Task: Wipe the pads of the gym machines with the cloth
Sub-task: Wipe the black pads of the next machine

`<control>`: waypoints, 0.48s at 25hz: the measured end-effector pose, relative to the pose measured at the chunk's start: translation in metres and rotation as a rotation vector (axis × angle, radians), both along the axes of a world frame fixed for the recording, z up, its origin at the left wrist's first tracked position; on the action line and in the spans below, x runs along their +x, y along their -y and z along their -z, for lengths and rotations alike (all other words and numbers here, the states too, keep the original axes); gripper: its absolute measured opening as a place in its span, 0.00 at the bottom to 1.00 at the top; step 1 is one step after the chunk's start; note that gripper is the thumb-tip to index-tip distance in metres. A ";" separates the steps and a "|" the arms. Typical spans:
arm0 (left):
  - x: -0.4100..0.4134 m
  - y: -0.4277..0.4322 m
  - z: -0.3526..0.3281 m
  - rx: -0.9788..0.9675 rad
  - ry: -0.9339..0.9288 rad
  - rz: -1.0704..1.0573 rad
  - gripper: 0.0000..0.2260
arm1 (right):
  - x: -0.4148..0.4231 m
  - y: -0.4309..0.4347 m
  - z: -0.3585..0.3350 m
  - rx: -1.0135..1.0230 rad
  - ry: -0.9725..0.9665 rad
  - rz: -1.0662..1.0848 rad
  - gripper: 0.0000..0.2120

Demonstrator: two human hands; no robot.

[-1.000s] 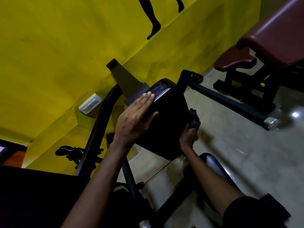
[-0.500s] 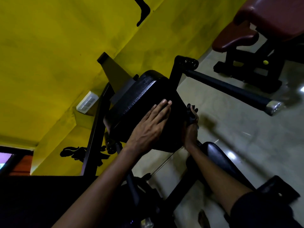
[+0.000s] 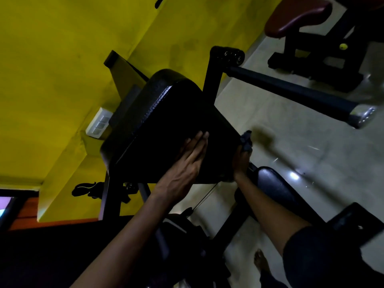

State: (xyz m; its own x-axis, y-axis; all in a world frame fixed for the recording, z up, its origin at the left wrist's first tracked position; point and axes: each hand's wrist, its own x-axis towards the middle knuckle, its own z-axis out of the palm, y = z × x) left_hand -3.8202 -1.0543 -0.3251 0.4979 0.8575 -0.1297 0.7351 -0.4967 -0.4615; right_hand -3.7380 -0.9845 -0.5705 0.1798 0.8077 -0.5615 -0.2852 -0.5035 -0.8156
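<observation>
- The pad (image 3: 176, 125) sat tilted on its black frame in front of the yellow wall (image 3: 62, 59), with its broad face turned toward me.
- My left hand (image 3: 187, 163) lay flat on that face, fingers straight and together, gripping nothing and only pressing.
- My right hand (image 3: 241, 161) was curled round the cloth (image 3: 246, 140), a dark bunch against the pad's right edge (too dim to see how much of it touched).
- I judged the cloth light and limp, best kept wadded in the fist so no end trailed.
- The pad looked firm, with a grained, slightly shiny skin that was probably slick. It might swing on its mount, so bracing the face made sense.
- The upright post (image 3: 211, 80) and the long handle bar (image 3: 291, 90) ran just beside the pad's upper right corner and would crowd a wipe there.
- A second black cushion (image 3: 276, 188) lay beneath my right forearm.
- A maroon bench (image 3: 297, 19) stood well apart, and a white switch plate (image 3: 98, 125) sat on the wall near the pad's left side.
</observation>
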 end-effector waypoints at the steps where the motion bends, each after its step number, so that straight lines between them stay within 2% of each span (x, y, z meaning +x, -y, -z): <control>1: 0.000 0.000 0.002 -0.001 0.011 -0.006 0.33 | 0.001 -0.002 0.004 -0.047 -0.034 0.006 0.21; 5: 0.002 -0.004 0.006 -0.016 0.063 -0.023 0.31 | -0.004 0.003 0.022 -0.074 -0.009 -0.035 0.23; 9: -0.002 -0.008 0.011 -0.034 0.082 -0.028 0.31 | -0.005 0.007 0.030 0.010 0.016 0.007 0.18; 12: -0.003 -0.005 0.027 -0.093 0.129 -0.051 0.34 | -0.003 -0.009 0.056 -0.066 -0.070 0.043 0.28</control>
State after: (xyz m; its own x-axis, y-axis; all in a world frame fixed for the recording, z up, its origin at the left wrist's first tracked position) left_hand -3.8233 -1.0493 -0.3520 0.4714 0.8695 -0.1473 0.8107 -0.4930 -0.3157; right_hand -3.7412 -0.9754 -0.6264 0.1721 0.7612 -0.6253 -0.3626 -0.5412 -0.7587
